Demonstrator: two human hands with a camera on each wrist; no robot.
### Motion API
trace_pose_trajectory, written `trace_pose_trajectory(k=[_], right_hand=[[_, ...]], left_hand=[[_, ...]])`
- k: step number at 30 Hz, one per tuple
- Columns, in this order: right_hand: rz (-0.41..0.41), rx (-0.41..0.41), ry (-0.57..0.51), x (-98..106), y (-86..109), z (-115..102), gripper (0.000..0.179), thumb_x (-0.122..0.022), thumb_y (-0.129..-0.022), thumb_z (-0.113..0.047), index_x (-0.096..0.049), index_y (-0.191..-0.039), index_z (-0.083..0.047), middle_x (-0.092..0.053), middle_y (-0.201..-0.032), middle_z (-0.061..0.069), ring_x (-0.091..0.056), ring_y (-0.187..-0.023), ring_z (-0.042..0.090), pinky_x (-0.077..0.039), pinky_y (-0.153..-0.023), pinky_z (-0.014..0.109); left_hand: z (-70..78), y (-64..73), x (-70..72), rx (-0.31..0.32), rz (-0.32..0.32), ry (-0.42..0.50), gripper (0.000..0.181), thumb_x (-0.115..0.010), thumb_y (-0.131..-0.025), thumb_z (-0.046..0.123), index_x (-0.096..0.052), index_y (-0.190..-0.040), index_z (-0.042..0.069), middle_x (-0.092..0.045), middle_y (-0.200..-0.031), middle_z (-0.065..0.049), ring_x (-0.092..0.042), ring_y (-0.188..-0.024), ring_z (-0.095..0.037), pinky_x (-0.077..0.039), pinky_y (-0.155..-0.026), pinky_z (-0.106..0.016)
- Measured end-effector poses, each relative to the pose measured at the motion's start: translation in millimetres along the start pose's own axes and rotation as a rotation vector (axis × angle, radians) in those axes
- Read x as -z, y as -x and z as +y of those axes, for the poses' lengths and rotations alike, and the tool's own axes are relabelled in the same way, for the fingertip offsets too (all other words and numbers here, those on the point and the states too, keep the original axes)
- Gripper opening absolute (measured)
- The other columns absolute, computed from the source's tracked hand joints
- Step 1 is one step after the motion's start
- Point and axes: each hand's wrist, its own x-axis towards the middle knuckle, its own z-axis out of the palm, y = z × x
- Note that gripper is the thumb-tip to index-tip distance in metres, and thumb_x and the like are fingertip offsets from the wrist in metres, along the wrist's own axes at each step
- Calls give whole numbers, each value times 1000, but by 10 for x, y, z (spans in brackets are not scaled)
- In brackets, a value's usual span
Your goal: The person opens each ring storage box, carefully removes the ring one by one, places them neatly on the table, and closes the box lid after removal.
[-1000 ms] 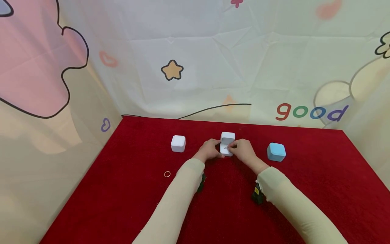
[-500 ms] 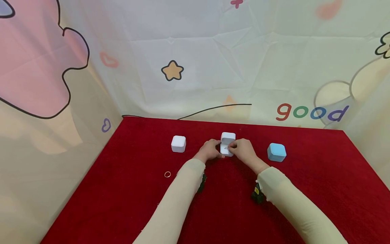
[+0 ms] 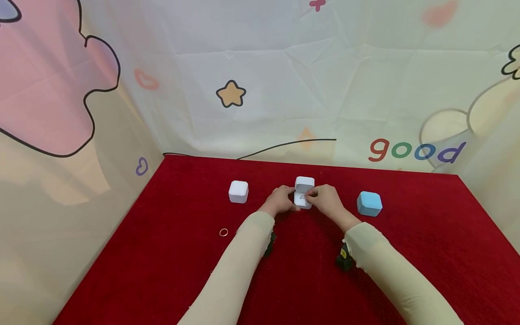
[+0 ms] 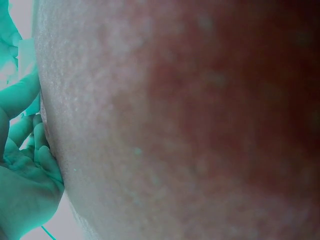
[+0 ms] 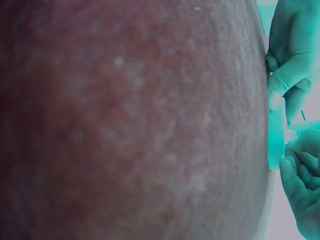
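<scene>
A white ring box [image 3: 304, 182] stands with its lid up near the back of the table. My left hand [image 3: 279, 200] grips its left side, thumb at the front and fingers toward the back. From the right, my right hand [image 3: 327, 201] pinches a small silvery ring [image 3: 302, 197] at the box's insert; how deep the ring sits is too small to tell. In the right wrist view the sparkling ring [image 5: 290, 134] shows at the right fingertips, beside the box's side [image 5: 276, 140]. The left wrist view shows my left hand [image 4: 27, 185] at its edge, with the box partly hidden.
A closed white ring box [image 3: 238, 192] stands to the left, and a closed light-blue ring box [image 3: 369, 204] to the right. A gold-coloured ring [image 3: 224, 232] lies on the red cloth [image 3: 162, 253] beside my left forearm. A printed curtain [image 3: 264, 90] hangs behind the table.
Both hands keep their places at the open box. The right fingertips and the ring shift only very slightly; the whole view drifts a little.
</scene>
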Motion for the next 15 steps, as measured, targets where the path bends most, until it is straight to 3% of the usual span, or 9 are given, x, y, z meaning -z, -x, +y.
trace_pose_trajectory(k=[9,15], right_hand=[[-2,-6,-36,11,-2,28,19,-68,-93,-7,-78,-101,7,-79,-98,22,-61,-76,20,-45,-64,23],[-4,-19,-47,11,-7,37,20,-68,-95,-9,-78,-103,7,-78,-101,22,-63,-81,22,-46,-66,22]], left_hand=[[-47,-94,-2,-6,-22,18,71,-80,-88,20,-50,-151,6,-52,-152,-12,-47,-139,-27,-46,-115,-38],[-8,-23,16,-4,-19,42,70,-79,-90,17,-49,-152,7,-51,-154,-12,-45,-143,-27,-43,-119,-40]])
